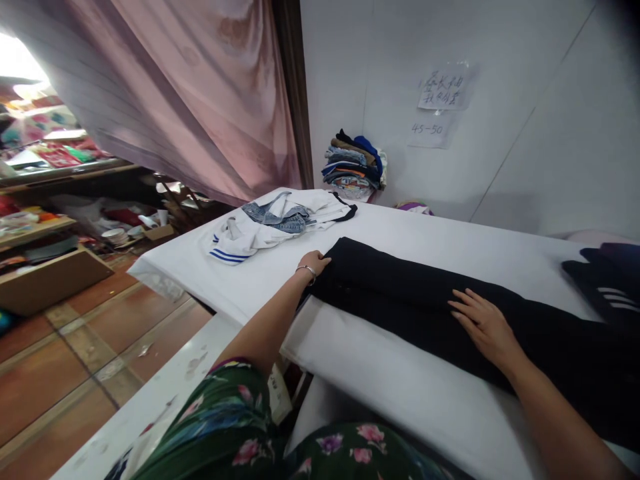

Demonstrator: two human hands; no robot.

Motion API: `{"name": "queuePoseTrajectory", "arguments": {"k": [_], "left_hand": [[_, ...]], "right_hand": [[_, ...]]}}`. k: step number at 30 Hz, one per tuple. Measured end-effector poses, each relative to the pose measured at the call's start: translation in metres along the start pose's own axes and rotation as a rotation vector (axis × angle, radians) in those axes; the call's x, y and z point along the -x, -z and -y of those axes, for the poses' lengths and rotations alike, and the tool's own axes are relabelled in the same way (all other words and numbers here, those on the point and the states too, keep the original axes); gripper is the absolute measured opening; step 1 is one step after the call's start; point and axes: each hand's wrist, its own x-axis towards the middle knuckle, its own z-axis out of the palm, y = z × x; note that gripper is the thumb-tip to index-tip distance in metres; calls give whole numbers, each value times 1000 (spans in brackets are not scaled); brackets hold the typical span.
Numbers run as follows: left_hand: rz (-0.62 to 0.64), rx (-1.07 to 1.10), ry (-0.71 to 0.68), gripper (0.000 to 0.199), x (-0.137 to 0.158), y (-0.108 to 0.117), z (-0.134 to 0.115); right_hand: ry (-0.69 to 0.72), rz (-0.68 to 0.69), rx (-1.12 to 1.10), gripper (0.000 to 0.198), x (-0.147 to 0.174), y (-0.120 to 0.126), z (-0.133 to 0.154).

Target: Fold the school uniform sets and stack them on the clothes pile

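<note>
Table (265,285) under black garment (425,303), near curtain (200,100)

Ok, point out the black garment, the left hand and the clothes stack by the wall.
Black garment (400,292): head view, on its flat-lying fabric.
Left hand (315,261): head view, on its back.
Clothes stack (353,164): head view, middle layers.

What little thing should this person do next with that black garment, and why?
Perhaps sweep the right hand along the black garment to smooth it: the left hand holds one end, the right lies spread on the cloth, and the far edge looks slightly wavy.
</note>
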Motion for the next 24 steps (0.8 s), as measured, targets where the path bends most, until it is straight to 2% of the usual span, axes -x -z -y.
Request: {"name": "queuePoseTrajectory", "arguments": {"k": [5,11,15,19,22,24], "left_hand": [[25,-71,19,20,-2,-1,-5],[79,-168,-2,20,-9,6,-10],[21,-230,-40,31,-16,16,-21],[-59,-270,-201,46,-29,15,-49],[-10,-338,-397,44,-44,-2,-77],[51,-373,-480,42,-54,-17,-93]], "right_hand": [[-7,48,101,50,-10,2,9],[26,14,49,37,-22,-3,13],[20,77,1,35,-20,-1,20],[1,158,-57,41,-19,9,31],[-66,168,-181,36,-30,21,29],[-159,107,-260,37,-43,30,14]]}}
